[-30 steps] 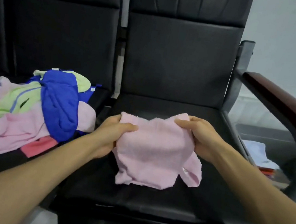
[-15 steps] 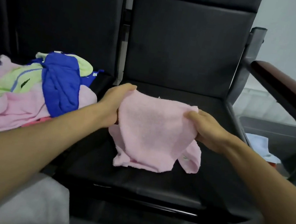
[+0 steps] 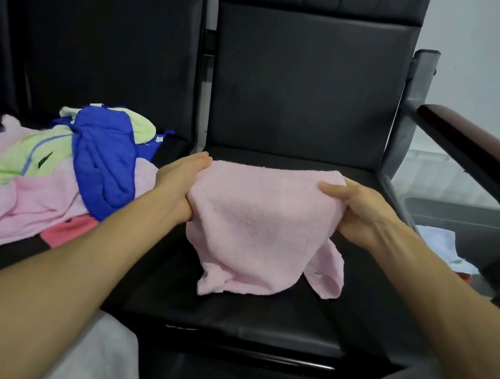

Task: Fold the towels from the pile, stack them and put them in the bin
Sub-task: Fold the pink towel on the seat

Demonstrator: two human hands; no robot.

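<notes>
I hold a pink towel (image 3: 264, 227) above the right black seat (image 3: 238, 318). My left hand (image 3: 179, 183) grips its upper left corner and my right hand (image 3: 357, 214) pinches its upper right corner. The top edge is stretched between both hands, and the rest hangs crumpled, its lower end touching the seat. The pile of towels (image 3: 38, 175) lies on the left seat: pink ones, a blue one (image 3: 102, 159), a pale green one and a coral one.
Black seat backs (image 3: 304, 83) rise behind. A dark wooden armrest (image 3: 489, 161) on a metal frame curves at the right. Beyond it, low at the right, a grey bin (image 3: 453, 221) holds a light blue towel (image 3: 439, 245). My grey-clad knees fill the bottom.
My hands have moved apart and away from me, stretching the towel's top edge wider. The view has shifted slightly.
</notes>
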